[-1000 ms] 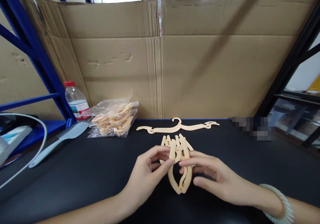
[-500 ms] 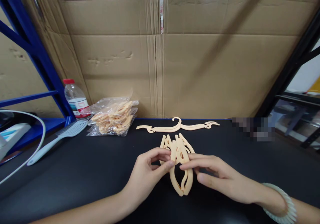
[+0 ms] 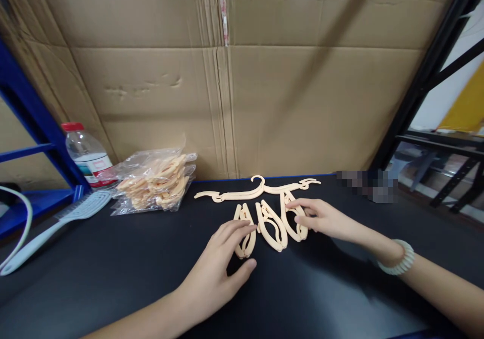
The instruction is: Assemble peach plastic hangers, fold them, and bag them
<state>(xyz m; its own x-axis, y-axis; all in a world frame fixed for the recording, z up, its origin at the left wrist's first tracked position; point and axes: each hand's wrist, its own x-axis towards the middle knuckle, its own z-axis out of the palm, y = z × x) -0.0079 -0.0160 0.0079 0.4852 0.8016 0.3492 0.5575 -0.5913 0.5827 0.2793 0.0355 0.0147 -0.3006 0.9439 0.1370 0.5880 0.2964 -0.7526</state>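
Three cream folded hangers lie side by side on the black table. My left hand (image 3: 223, 258) rests its stretched fingers over the left folded hanger (image 3: 247, 246), thumb held apart. At the right folded hanger (image 3: 301, 234), my right hand (image 3: 319, 218) has its thumb and fingertips on the side of the piece; part of the grip is hidden. Between the hands lies the middle folded hanger (image 3: 274, 233), untouched. Behind them an unfolded hanger (image 3: 242, 195) lies flat with its hook pointing away from me.
At the back left are clear plastic bags of cream hangers (image 3: 155, 180), a bottle with a red cap (image 3: 85, 152) and a pale blue hairbrush (image 3: 60, 225). A cardboard wall (image 3: 302, 102) closes off the table's far side. A blurred patch (image 3: 368, 184) sits at the right rear.
The folded hangers were bunched together between both hands; now they lie spread in a row. My right hand has moved right and away from me, and the left thumb has come off the hangers.
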